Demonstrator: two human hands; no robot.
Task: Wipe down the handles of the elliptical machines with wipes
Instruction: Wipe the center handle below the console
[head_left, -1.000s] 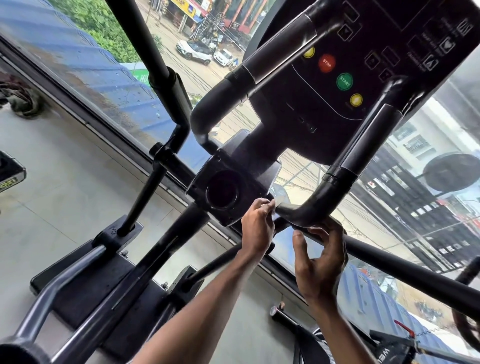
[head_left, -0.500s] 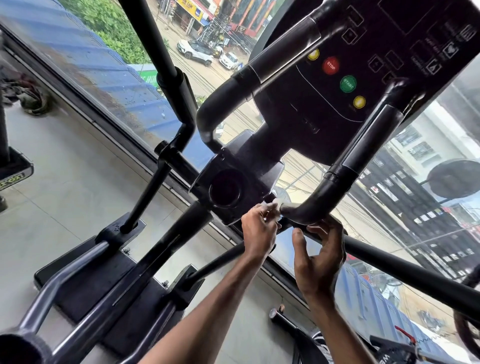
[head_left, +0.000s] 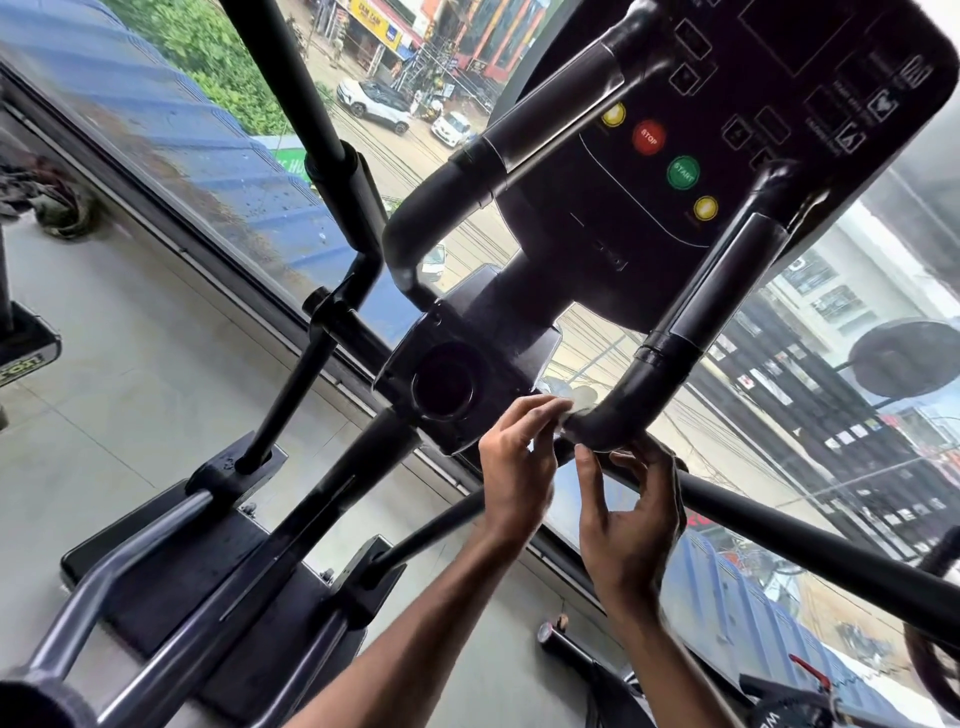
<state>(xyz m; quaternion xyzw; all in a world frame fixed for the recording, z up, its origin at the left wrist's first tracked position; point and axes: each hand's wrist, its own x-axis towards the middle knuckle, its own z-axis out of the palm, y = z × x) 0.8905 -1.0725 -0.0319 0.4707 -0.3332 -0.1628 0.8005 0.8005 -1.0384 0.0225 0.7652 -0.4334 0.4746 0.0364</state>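
Your left grip (head_left: 517, 467) is closed narrow, fingertips pinching a small pale wipe (head_left: 567, 408) against the inner end of the handle (head_left: 636, 395), just where its bend runs in beside the machine's centre housing (head_left: 467, 364). Your right grip (head_left: 631, 525) sits just below that same bend, thumb raised toward the handle's underside and fingers curled over; whether it clasps anything cannot be told.

You are working on a thick black tube, smooth and rounded at the bend. Higher up it has a glossier sleeve and seams like bands of tape, and it rises to the console (head_left: 779, 156). That console is a matte black panel with rounded corners. On it you can read a round red button marked STOP (head_left: 648, 137) and a green one marked START (head_left: 682, 172). Two yellow round buttons (head_left: 705, 208) flank them. Their print is too small to read, as are the white icons at the panel's far side.

The housing is angular black plastic with a round recessed cap. Beyond it you have a large window (head_left: 156, 130), and the floor (head_left: 130, 389) below is pale tile.
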